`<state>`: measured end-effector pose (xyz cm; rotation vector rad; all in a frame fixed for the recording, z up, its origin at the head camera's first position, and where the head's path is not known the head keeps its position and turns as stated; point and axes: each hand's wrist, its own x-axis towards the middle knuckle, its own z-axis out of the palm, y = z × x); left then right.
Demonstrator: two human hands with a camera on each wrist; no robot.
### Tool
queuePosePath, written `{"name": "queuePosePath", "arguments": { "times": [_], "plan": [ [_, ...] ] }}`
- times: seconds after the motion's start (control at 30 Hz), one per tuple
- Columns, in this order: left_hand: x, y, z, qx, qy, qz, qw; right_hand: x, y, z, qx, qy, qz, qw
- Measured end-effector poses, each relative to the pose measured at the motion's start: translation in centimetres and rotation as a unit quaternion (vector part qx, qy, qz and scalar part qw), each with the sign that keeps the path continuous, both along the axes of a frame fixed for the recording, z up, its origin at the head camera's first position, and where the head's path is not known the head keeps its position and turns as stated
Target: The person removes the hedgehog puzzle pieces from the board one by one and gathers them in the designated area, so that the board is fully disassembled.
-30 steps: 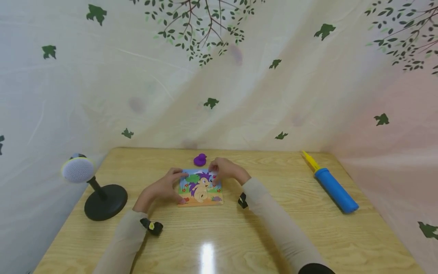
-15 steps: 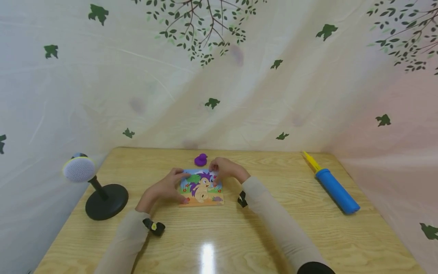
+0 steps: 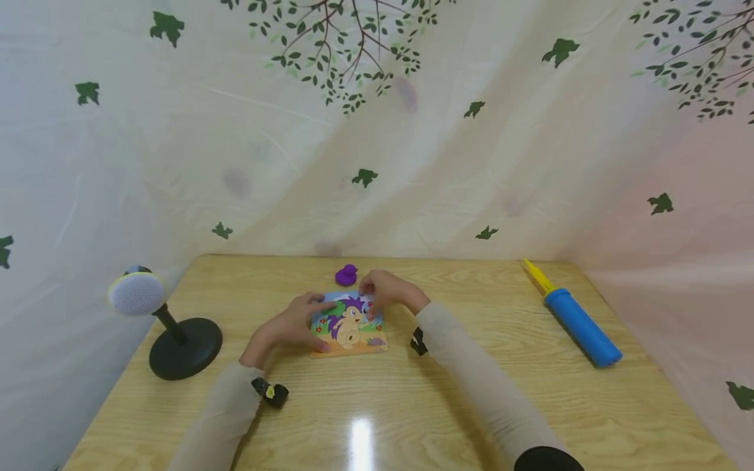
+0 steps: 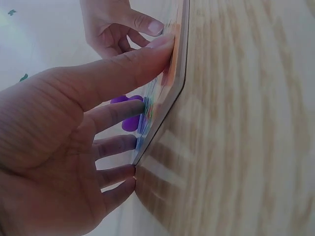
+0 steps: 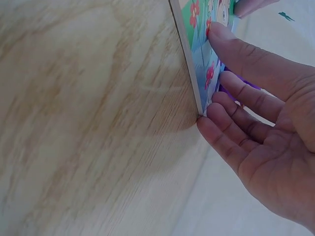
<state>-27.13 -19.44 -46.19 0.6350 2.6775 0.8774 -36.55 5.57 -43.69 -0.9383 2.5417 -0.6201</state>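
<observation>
A hedgehog picture puzzle [image 3: 349, 327], a thin board with seams across its face, lies on the table. My left hand [image 3: 291, 324] spans its left side, thumb on the orange lower part and fairly straight fingers at the left and far edges. My right hand [image 3: 385, 291] is at the far right corner. In the right wrist view, the right thumb touches the face by a red flower while the loosely bent fingers [image 5: 229, 130] meet the corner and edge. The left wrist view shows the left thumb [image 4: 157, 51] flat on the board [image 4: 172, 73].
Just behind the puzzle sits a purple rubber duck [image 3: 346, 275]. On the left stands a round mesh-faced object [image 3: 137, 294] on a black base [image 3: 185, 348]. A blue hand pump [image 3: 583, 327] with a yellow nozzle lies at the right of the wooden table [image 3: 306, 418].
My left hand has shifted slightly right, its fingers reaching a little further over the puzzle's left side. The puzzle is turned very slightly. My right hand stays at its corner.
</observation>
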Motion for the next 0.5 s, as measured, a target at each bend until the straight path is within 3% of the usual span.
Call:
{"name": "queuePosePath", "arguments": {
  "times": [0.5],
  "plan": [
    [-0.03, 0.21, 0.08, -0.013, -0.001, -0.007, 0.9999, -0.49, -0.22, 0.21, 0.005, -0.026, 0.005, 1.000]
  ]
}}
